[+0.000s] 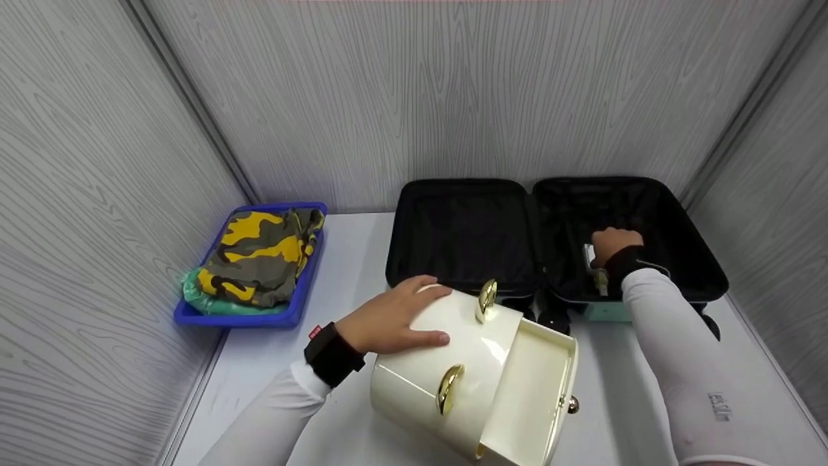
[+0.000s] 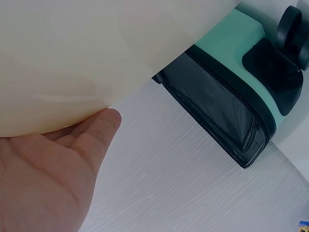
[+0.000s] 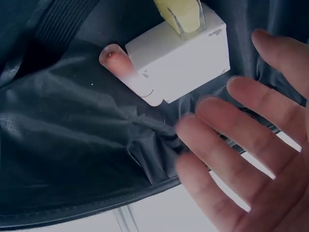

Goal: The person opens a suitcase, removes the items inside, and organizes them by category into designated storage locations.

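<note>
cream chest (image 1: 479,349), near, sits under an unclenched left hand (image 1: 394,320); right hand (image 1: 611,246), grasping nothing, hangs inside black suitcase (image 1: 462,233), far right.

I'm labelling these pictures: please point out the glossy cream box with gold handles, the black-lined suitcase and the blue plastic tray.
Glossy cream box with gold handles (image 1: 477,362): head view, curved shell between the handles.
Black-lined suitcase (image 1: 462,233): head view, lining of its left half.
Blue plastic tray (image 1: 246,320): head view, near wall.
</note>
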`<state>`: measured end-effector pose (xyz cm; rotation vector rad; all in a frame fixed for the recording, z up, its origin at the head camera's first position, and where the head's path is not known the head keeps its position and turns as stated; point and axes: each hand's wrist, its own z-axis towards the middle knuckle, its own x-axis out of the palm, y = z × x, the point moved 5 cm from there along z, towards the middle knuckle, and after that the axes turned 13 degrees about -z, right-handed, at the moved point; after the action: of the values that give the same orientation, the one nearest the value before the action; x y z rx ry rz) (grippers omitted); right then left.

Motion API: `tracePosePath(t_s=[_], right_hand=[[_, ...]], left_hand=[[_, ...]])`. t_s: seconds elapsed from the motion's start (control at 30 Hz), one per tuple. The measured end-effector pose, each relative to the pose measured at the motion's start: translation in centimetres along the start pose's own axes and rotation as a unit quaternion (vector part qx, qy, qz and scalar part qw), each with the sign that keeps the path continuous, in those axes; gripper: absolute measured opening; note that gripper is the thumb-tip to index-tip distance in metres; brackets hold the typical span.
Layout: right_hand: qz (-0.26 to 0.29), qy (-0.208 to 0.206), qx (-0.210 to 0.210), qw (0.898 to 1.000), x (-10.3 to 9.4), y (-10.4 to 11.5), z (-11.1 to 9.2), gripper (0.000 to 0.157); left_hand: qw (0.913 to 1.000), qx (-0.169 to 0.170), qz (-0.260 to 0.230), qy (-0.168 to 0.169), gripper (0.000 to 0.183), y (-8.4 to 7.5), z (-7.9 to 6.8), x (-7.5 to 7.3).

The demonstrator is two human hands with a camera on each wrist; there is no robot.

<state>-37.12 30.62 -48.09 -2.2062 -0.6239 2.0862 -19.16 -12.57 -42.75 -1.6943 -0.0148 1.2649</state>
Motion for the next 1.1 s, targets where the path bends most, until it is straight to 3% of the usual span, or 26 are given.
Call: tracePosePath(t_s=[0.27,0.5,0.57,0.83,1.0,1.1], right_hand=[[-0.014,0.035,-0.020,0.999,1.6,-0.2,1.1,0.024],[-0.031,-0.054,-0.023,0.998,1.6,0.0,2.5,0.028],[-0.025,-0.041,-0.023,0.999,1.8,0.1,2.4,0.028],[-0.006,0.095,-0.007,0.995,2.2,0.3,0.5,0.037],[0.014,0.106,-0.004,0.994,1.1,1.9,-1.9,0.013],[0.025,0.088,0.012,0.996,1.4,1.9,-2.4,0.011]], left_hand=[[1.0000,0.001,0.001,-0.004,0.079,0.0,-0.1,0.1],[1.0000,0.004,-0.004,-0.007,0.079,0.0,-0.2,0.3],[1.0000,0.003,-0.002,-0.005,0.080,0.0,-0.3,0.3],[1.0000,0.000,0.000,0.001,0.080,-0.3,-0.4,0.1],[0.9999,-0.002,0.000,0.010,0.082,-0.5,-0.8,0.5],[0.9999,-0.004,0.001,0.011,0.082,-0.6,-0.8,0.6]])
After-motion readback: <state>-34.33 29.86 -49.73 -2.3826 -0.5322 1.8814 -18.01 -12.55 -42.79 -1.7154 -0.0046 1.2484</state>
